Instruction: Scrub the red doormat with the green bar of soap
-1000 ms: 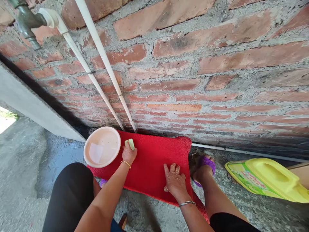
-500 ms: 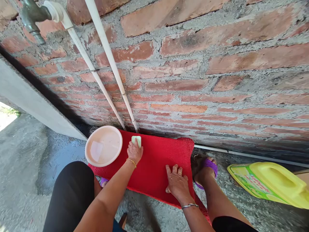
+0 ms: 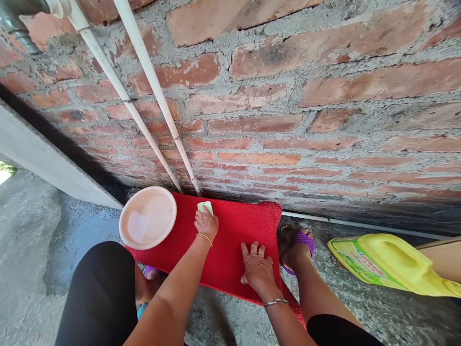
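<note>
Pale green round-cornered slab (image 3: 207,205), perhaps soap, on coarse red cloth (image 3: 228,242), near far edge. My left grip (image 3: 206,224) clamped on its near end. I judge slab light, firm, slippery if wet; I'd hold it by long sides. My right grip (image 3: 257,269) palm down on cloth, fingers apart. Round pale pink plastic basin (image 3: 144,245) to left, seemingly clear water (image 3: 157,217) inside. Well right, yellow plastic jug (image 3: 399,275) with handle; can't see contents.
</note>
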